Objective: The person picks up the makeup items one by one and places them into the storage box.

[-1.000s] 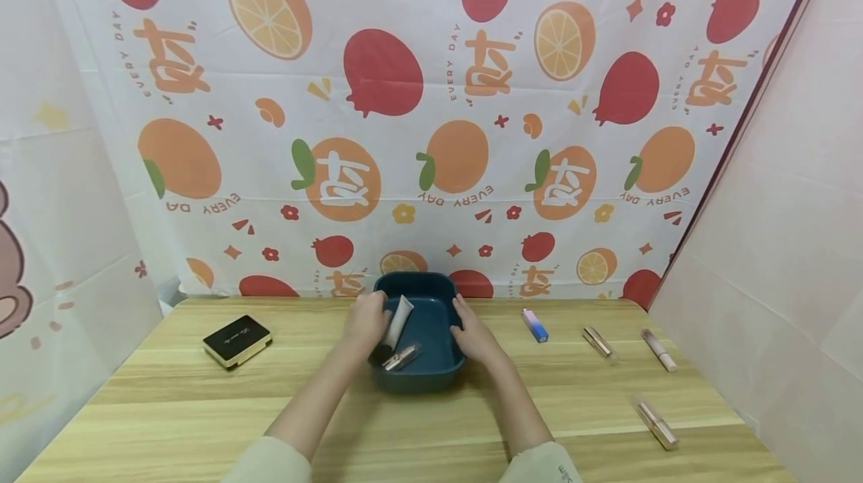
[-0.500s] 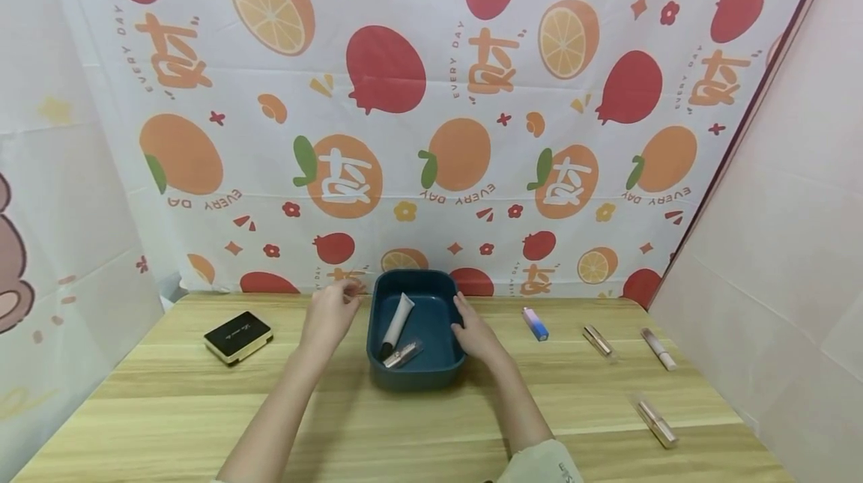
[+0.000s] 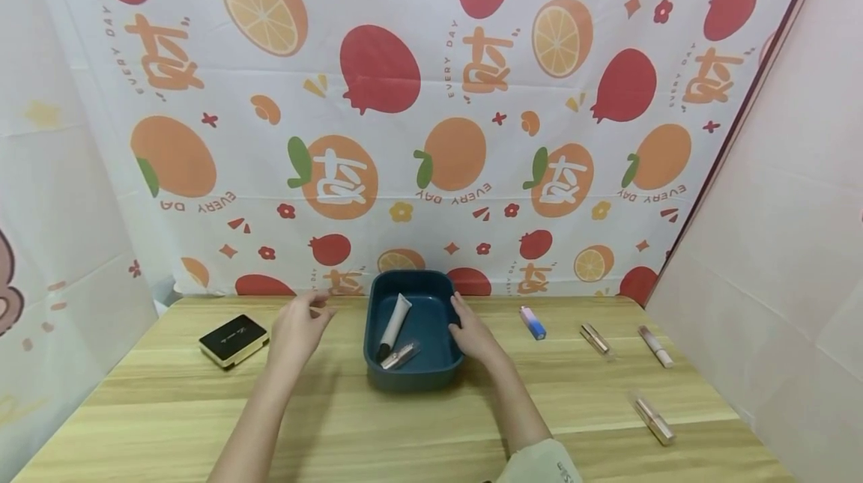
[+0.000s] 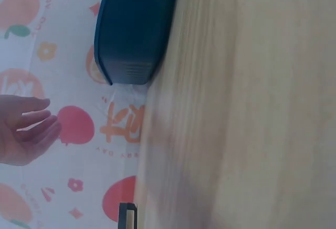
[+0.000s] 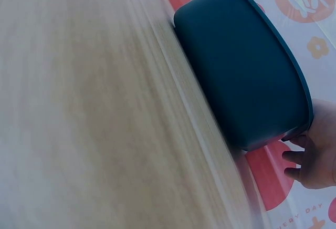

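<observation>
two small things, a grey tube (image 3: 395, 320) and a lipstick (image 3: 401, 356), lie in the left part of the blue box (image 3: 418, 382), which stands on the wooden table (image 3: 404, 434) at the lower middle of the frame. the right hand (image 3: 474, 333) holds the box's right rim, thumb over the inner side, probably to keep it from sliding. at the lower left, between the box and the black case (image 3: 234, 339), the left hand (image 3: 295, 329) holds nothing, fingers loosely bent and parted, apart from the box, so only one hand seems to steady it

Smooth, probably plastic bin (image 3: 414, 381), wood-grained tabletop (image 3: 391, 438), creased backdrop (image 3: 434, 97).
</observation>
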Demonstrator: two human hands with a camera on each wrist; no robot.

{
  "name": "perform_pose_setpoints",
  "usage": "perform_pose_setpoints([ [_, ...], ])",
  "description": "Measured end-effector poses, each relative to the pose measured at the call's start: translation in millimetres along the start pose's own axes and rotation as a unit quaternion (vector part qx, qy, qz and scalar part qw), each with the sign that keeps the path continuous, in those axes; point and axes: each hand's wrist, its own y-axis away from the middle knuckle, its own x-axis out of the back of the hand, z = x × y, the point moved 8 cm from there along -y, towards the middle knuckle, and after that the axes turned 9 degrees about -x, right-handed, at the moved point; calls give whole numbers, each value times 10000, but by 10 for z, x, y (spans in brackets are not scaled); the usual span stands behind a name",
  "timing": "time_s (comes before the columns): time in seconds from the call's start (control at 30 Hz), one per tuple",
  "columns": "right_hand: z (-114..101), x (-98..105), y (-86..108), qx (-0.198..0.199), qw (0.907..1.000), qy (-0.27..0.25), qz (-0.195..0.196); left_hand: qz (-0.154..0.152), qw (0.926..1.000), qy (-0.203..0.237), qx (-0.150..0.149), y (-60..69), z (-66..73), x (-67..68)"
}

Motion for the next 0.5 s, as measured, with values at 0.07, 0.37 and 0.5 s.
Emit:
perform_pose_setpoints([
  [0.07, -10, 11, -5, 14, 10000, 0, 9, 5, 10000, -3, -25, 21, -18, 25],
  [0.37, -28, 32, 17, 10, 10000, -54, -24, -75, 9999, -135, 54, 122, -95, 128],
  [0.5, -43, 29, 28, 53, 10000, -35, -33, -154, 9993, -316, 93, 156, -142, 213],
])
